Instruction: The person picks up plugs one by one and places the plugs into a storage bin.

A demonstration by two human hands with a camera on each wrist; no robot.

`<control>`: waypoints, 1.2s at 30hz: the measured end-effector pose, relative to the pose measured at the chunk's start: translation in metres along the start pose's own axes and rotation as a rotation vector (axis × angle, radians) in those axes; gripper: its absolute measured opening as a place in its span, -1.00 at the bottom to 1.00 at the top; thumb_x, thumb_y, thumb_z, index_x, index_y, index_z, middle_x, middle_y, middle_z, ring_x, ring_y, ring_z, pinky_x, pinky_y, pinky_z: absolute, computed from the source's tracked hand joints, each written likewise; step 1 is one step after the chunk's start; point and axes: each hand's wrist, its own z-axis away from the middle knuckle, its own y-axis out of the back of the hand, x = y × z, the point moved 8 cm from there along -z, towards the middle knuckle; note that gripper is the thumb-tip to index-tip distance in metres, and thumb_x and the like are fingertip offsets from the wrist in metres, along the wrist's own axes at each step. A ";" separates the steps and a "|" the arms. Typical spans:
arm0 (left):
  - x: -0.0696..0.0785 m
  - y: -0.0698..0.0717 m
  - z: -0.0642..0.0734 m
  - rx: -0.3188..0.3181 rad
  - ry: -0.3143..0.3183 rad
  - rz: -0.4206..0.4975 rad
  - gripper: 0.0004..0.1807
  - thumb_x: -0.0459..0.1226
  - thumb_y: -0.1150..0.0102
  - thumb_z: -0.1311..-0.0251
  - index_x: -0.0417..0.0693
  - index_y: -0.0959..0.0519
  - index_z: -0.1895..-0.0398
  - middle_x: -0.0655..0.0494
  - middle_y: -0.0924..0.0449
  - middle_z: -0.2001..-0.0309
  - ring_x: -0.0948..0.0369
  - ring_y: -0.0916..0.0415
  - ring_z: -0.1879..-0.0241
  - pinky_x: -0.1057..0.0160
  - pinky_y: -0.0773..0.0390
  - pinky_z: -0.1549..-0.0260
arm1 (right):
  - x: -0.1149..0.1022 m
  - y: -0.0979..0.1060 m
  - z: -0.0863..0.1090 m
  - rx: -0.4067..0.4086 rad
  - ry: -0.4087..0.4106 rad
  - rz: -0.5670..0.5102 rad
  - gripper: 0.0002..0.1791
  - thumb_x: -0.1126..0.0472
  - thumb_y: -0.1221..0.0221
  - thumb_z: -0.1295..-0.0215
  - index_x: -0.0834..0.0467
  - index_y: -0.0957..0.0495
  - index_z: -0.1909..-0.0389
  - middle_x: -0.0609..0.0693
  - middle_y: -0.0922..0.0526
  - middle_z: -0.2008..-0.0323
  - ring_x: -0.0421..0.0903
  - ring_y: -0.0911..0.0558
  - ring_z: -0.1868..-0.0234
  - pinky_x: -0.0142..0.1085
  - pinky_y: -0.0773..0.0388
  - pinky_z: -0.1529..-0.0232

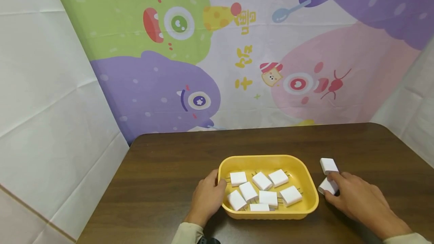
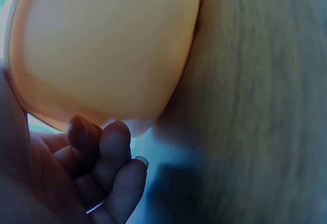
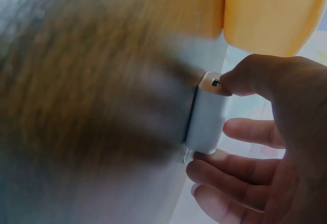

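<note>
My left hand [image 1: 208, 200] grips the left rim of a yellow plastic basket [image 1: 268, 216], thumb over the rim and fingers curled against the outer wall, as the left wrist view also shows. Several white USB charger plugs [image 1: 268, 199] with metal prongs lie loose inside it. To the right of the basket, my right hand [image 1: 361, 197] holds another white charger [image 1: 328, 186] at table level. In the right wrist view its thumb is on the end with the USB port and fingertips touch the charger's [image 3: 207, 119] far end and side. One more charger [image 1: 328, 165] lies just behind that one.
The dark wood table [image 1: 162, 183] has its back edge against a cartoon-printed cloth [image 1: 244, 115]. White sheets [image 1: 54, 85] hang at the left and right sides. A dark object [image 1: 208, 240] shows at my left wrist.
</note>
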 end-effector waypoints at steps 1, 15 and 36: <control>0.000 0.000 0.000 0.000 0.000 0.001 -0.59 -0.12 0.00 -0.33 0.03 -0.59 -0.18 0.12 -0.69 0.05 0.09 -0.60 0.11 -0.10 -0.50 0.12 | 0.000 0.000 0.000 0.000 0.001 -0.001 -0.48 -0.10 -0.36 -0.13 0.14 -0.58 -0.01 0.04 -0.62 0.28 0.03 -0.63 0.31 0.03 -0.48 0.56; 0.000 -0.002 0.000 -0.003 -0.008 0.000 -0.58 -0.11 0.00 -0.33 0.04 -0.60 -0.19 0.13 -0.69 0.04 0.09 -0.60 0.10 -0.11 -0.50 0.11 | 0.007 -0.002 0.001 -0.042 -0.056 -0.021 -0.48 -0.17 -0.33 -0.15 0.11 -0.59 0.01 0.04 -0.64 0.24 0.01 -0.63 0.28 0.10 -0.49 0.51; 0.000 0.000 0.000 0.013 -0.005 0.007 -0.59 -0.11 -0.02 -0.32 0.05 -0.61 -0.17 0.13 -0.70 0.03 0.05 -0.61 0.07 -0.12 -0.50 0.07 | 0.001 0.015 0.005 0.030 -0.056 -0.010 -0.40 -0.24 -0.31 -0.18 0.17 -0.62 -0.01 0.19 -0.66 0.14 0.14 -0.65 0.22 0.19 -0.51 0.45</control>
